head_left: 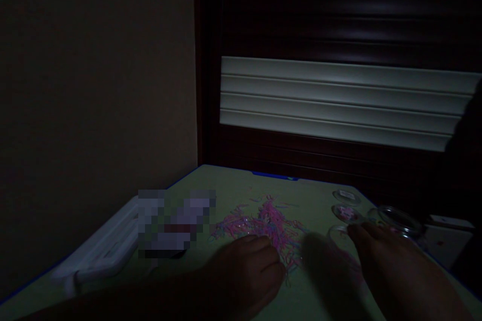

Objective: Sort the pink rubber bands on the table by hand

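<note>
The room is dark, and a blurry patch (pixel 175 223) hides something on the green table (pixel 229 185). The left hand (pixel 244 266) lies curled at the edge of a pile of pink rubber bands (pixel 267 225). The right hand (pixel 384 256) is near a glass jar (pixel 399 220), and I cannot tell if either hand holds anything.

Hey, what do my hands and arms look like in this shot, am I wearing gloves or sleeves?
Your left hand and right hand are bare, with no gloves. Your right forearm shows no sleeve or cable up to the frame edge. Your left forearm lies in deep shadow, so its covering is hard to tell, and the dim light could hide rings or small markings.
</note>
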A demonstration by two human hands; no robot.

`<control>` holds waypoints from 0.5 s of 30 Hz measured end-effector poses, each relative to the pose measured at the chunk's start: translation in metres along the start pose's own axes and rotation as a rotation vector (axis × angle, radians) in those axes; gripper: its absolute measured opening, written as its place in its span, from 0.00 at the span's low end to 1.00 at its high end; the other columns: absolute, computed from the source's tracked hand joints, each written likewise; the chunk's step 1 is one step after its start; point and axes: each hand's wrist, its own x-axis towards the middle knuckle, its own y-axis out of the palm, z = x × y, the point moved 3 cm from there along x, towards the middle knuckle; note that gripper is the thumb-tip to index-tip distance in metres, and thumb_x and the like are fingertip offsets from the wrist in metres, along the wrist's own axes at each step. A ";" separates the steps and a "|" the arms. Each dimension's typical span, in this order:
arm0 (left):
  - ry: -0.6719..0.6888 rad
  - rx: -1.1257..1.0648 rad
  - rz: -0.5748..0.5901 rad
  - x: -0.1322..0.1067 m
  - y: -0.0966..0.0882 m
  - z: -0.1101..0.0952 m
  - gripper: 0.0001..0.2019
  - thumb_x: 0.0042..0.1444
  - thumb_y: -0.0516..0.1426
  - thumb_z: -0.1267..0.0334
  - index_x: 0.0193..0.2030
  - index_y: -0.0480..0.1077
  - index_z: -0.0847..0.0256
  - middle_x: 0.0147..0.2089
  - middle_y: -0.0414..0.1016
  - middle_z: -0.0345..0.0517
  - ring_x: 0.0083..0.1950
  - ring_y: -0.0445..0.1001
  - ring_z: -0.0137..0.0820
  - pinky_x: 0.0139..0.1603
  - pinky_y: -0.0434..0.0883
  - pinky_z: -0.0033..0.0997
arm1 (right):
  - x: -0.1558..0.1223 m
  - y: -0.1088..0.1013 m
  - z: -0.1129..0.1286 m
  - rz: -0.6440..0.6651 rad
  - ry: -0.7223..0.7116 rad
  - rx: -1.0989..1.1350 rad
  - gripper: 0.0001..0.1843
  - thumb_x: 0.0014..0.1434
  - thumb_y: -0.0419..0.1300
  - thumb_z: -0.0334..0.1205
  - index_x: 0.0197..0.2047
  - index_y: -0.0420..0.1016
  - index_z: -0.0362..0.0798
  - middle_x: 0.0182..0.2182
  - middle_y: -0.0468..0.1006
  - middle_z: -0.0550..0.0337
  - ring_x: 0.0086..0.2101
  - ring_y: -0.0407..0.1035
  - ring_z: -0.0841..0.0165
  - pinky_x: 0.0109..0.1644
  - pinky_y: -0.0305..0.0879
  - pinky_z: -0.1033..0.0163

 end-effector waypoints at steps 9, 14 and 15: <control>-0.011 0.019 -0.005 -0.001 0.000 -0.001 0.08 0.60 0.47 0.71 0.30 0.62 0.63 0.29 0.64 0.44 0.30 0.61 0.30 0.31 0.59 0.30 | -0.001 -0.002 0.001 -0.039 -0.007 0.021 0.20 0.44 0.46 0.21 0.35 0.76 0.38 0.29 0.77 0.44 0.28 0.73 0.57 0.29 0.71 0.52; -0.019 0.018 -0.027 -0.001 0.002 0.000 0.08 0.60 0.47 0.72 0.30 0.62 0.64 0.29 0.64 0.43 0.30 0.61 0.29 0.30 0.59 0.29 | 0.003 -0.004 0.004 -0.042 -0.026 0.034 0.20 0.45 0.47 0.21 0.36 0.75 0.40 0.32 0.77 0.44 0.30 0.73 0.58 0.30 0.71 0.55; -0.022 0.017 -0.029 -0.002 0.003 0.000 0.08 0.60 0.47 0.72 0.30 0.62 0.64 0.29 0.64 0.43 0.30 0.61 0.29 0.30 0.59 0.30 | 0.003 -0.006 0.005 -0.046 -0.036 0.053 0.19 0.46 0.47 0.22 0.37 0.75 0.41 0.32 0.77 0.45 0.30 0.73 0.59 0.30 0.70 0.55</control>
